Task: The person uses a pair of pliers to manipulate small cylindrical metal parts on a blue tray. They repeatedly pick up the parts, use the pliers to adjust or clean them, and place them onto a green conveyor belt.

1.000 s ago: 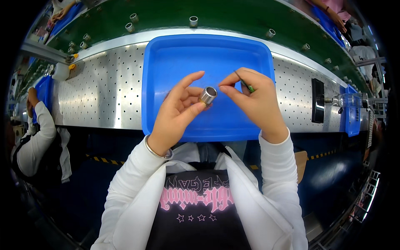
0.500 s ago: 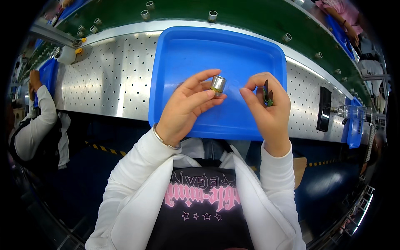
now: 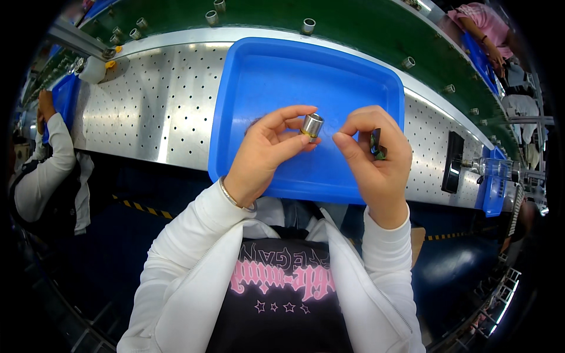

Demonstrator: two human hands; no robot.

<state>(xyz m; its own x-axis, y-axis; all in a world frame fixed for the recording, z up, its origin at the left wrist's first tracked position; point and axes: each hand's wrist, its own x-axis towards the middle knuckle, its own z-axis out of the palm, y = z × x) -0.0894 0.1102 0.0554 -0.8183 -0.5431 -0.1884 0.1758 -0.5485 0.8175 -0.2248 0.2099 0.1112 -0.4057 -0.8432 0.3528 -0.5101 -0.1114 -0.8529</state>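
My left hand (image 3: 266, 152) pinches a small silver metal cylinder (image 3: 311, 126) between thumb and fingertips, above a blue plastic tray (image 3: 276, 65). My right hand (image 3: 376, 162) is just right of the cylinder, a small gap away, with thumb and forefinger pressed together. A dark slim tool (image 3: 376, 144) is tucked under its other fingers. Both hands hover over the near half of the tray.
The tray lies on a perforated metal bench (image 3: 135, 106). Behind it runs a green conveyor belt (image 3: 353, 23) carrying several small metal cylinders (image 3: 308, 26). Other people work at far left (image 3: 44, 170) and at the upper right (image 3: 479, 29). A black device (image 3: 453, 162) and a blue bin (image 3: 491, 182) stand at right.
My right hand has drawn away from the cylinder, which stays in my left hand. The dark tool has shown up in the right hand. The view has shifted slightly.
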